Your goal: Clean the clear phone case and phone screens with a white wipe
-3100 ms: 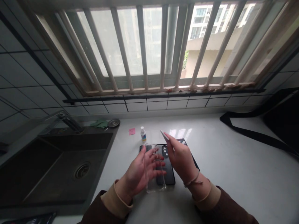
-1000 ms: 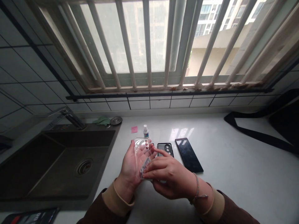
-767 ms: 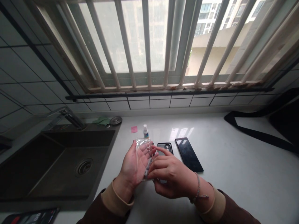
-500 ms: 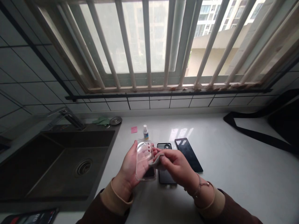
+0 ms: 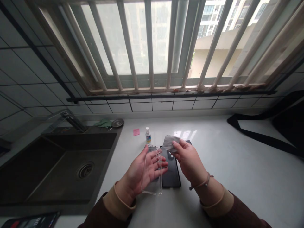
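A clear phone case (image 5: 152,190) rests on the palm of my left hand (image 5: 142,167), steadied by the thumb at its edge, with the fingers visible through it. My right hand (image 5: 190,161) pinches a small grey cloth (image 5: 170,143) between thumb and fingers, just right of and above the case, apart from it. Beneath my hands lies a dark phone in a black case (image 5: 171,175) on the counter. Another dark phone behind my right hand is mostly hidden. A small white bottle (image 5: 148,135) with a coloured label stands upright beyond the clear case.
The white counter (image 5: 237,177) carries a pink paper note (image 5: 136,132) beside the bottle. To the left is a dark sink (image 5: 54,171) with a faucet (image 5: 73,120), a green cloth (image 5: 103,123) and a metal drain stopper (image 5: 117,123). A black strap (image 5: 258,136) lies at the right.
My right hand has lifted the grey cloth away from the case, up and to the right, and the cloth is spread flatter. My left hand has tilted the case and shifted it slightly rightward.
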{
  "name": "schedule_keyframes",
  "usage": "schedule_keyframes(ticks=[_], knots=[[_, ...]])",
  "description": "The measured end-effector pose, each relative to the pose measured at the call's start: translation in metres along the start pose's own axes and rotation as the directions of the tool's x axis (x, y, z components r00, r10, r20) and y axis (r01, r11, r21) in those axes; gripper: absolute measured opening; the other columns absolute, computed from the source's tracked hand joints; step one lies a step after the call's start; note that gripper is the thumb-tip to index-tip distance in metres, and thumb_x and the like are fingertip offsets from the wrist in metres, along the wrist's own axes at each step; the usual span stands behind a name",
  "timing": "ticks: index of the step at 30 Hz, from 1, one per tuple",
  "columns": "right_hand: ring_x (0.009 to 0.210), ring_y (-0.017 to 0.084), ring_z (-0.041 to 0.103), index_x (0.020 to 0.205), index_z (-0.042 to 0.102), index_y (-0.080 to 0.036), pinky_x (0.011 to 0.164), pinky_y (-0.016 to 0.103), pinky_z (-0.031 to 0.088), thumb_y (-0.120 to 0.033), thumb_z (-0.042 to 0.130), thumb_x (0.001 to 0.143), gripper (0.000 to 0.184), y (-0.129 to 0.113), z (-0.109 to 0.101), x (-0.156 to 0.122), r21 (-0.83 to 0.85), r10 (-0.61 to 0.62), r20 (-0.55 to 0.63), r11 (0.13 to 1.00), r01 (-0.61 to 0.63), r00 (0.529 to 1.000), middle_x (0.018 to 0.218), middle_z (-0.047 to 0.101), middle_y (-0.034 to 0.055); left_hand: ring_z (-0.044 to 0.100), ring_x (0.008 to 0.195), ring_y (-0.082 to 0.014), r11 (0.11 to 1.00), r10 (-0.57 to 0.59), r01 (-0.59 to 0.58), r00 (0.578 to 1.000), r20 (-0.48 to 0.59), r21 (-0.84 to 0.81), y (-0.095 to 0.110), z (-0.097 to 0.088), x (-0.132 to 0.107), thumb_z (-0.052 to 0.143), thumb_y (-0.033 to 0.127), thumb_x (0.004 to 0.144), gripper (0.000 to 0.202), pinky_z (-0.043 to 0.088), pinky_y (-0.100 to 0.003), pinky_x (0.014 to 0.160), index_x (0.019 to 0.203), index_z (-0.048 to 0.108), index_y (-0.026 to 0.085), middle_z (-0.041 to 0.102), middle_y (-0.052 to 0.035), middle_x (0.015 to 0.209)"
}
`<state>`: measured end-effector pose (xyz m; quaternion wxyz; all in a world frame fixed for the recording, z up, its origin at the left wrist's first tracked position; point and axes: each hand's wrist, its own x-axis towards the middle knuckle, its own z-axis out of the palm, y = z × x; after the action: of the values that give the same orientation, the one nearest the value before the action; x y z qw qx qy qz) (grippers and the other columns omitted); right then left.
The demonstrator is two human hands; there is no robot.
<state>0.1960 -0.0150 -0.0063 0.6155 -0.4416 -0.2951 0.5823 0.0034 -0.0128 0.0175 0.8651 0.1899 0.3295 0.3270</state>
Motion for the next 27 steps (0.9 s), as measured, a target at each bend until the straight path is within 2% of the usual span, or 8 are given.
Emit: schedule_keyframes(ticks=[5, 9, 13, 16, 18, 20, 23, 27], knots=[[0.099, 0.023, 0.077, 0.119, 0.077, -0.017, 0.091, 0.035, 0.059, -0.044, 0.089, 0.082, 0.047, 0.006, 0.004, -0.005, -0.057, 0.048, 0.182, 0.998, -0.038, 0.982, 0.114, 0.082, 0.0107, 0.072, 0.103, -0.0277, 0.999, -0.027, 0.026, 0.999, 0.038, 0.037, -0.005, 0.000, 0.003, 0.046, 0.062, 0.107, 0.067, 0.057, -0.041, 0.099, 0.142, 0.062, 0.007, 0.071, -0.0201, 0.116], [0.103, 0.024, 0.077, 0.120, 0.077, -0.015, 0.096, 0.037, 0.060, -0.044, 0.088, 0.084, 0.047, 0.011, 0.001, -0.002, -0.003, 0.103, 0.147, 0.995, -0.104, 0.984, 0.115, 0.081, 0.0122, 0.073, 0.102, -0.0274, 0.999, -0.017, 0.017, 1.000, 0.002, 0.036, -0.005, 0.000, 0.003, 0.046, 0.063, 0.107, 0.068, 0.057, -0.042, 0.100, 0.141, 0.062, 0.007, 0.072, -0.0209, 0.116], [0.101, 0.025, 0.078, 0.129, 0.075, -0.019, 0.092, 0.041, 0.063, -0.045, 0.067, 0.102, 0.039, 0.011, -0.006, -0.001, -0.329, -0.137, 0.094, 0.931, 0.161, 0.986, 0.113, 0.082, 0.0110, 0.073, 0.099, -0.0273, 0.999, -0.014, 0.015, 0.999, -0.035, 0.041, -0.006, 0.001, 0.001, 0.048, 0.064, 0.106, 0.064, 0.059, -0.043, 0.097, 0.133, 0.066, 0.009, 0.072, -0.0182, 0.110], [0.112, 0.026, 0.078, 0.139, 0.072, -0.025, 0.104, 0.046, 0.062, -0.025, 0.057, 0.106, 0.037, 0.017, -0.007, -0.006, -0.631, -0.390, 0.313, 0.596, 0.496, 0.866, 0.125, 0.081, 0.0098, 0.073, 0.103, -0.0277, 0.998, 0.001, -0.002, 1.000, 0.011, 0.055, -0.008, 0.001, 0.001, 0.047, 0.061, 0.107, 0.059, 0.059, -0.042, 0.095, 0.132, 0.069, 0.013, 0.073, -0.0191, 0.119], [0.121, 0.025, 0.076, 0.144, 0.068, -0.027, 0.117, 0.053, 0.054, -0.006, 0.053, 0.099, 0.052, 0.025, -0.005, -0.008, -0.637, -0.428, 0.550, 0.341, 0.691, 0.718, 0.134, 0.078, 0.0087, 0.072, 0.108, -0.0280, 0.997, 0.038, -0.041, 0.998, 0.051, 0.063, -0.010, 0.001, 0.002, 0.046, 0.057, 0.109, 0.055, 0.059, -0.040, 0.094, 0.136, 0.069, 0.015, 0.072, -0.0196, 0.129], [0.135, 0.026, 0.069, 0.148, 0.064, -0.025, 0.122, 0.057, 0.048, 0.003, 0.051, 0.092, 0.064, 0.033, -0.002, -0.008, -0.602, -0.394, 0.680, 0.181, 0.778, 0.618, 0.145, 0.072, 0.0106, 0.072, 0.112, -0.0286, 0.995, 0.082, -0.085, 0.995, 0.051, 0.059, -0.011, 0.002, 0.004, 0.043, 0.054, 0.111, 0.054, 0.059, -0.040, 0.094, 0.138, 0.069, 0.015, 0.071, -0.0202, 0.133], [0.141, 0.025, 0.064, 0.148, 0.062, -0.020, 0.124, 0.056, 0.046, 0.005, 0.049, 0.091, 0.064, 0.039, -0.001, -0.009, -0.571, -0.351, 0.746, 0.098, 0.815, 0.565, 0.148, 0.069, 0.0131, 0.071, 0.117, -0.0305, 0.991, 0.131, -0.131, 0.991, -0.003, 0.010, -0.010, 0.003, 0.007, 0.038, 0.052, 0.112, 0.058, 0.058, -0.041, 0.099, 0.134, 0.069, 0.009, 0.072, -0.0234, 0.131], [0.136, 0.023, 0.068, 0.142, 0.064, -0.020, 0.127, 0.052, 0.043, 0.001, 0.051, 0.095, 0.053, 0.035, -0.001, -0.011, -0.508, -0.311, 0.797, 0.118, 0.853, 0.518, 0.140, 0.075, 0.0113, 0.073, 0.115, -0.0306, 0.984, 0.165, -0.170, 0.981, -0.100, -0.053, -0.007, 0.003, 0.010, 0.039, 0.051, 0.112, 0.055, 0.057, -0.044, 0.105, 0.132, 0.067, 0.007, 0.075, -0.0234, 0.120]])
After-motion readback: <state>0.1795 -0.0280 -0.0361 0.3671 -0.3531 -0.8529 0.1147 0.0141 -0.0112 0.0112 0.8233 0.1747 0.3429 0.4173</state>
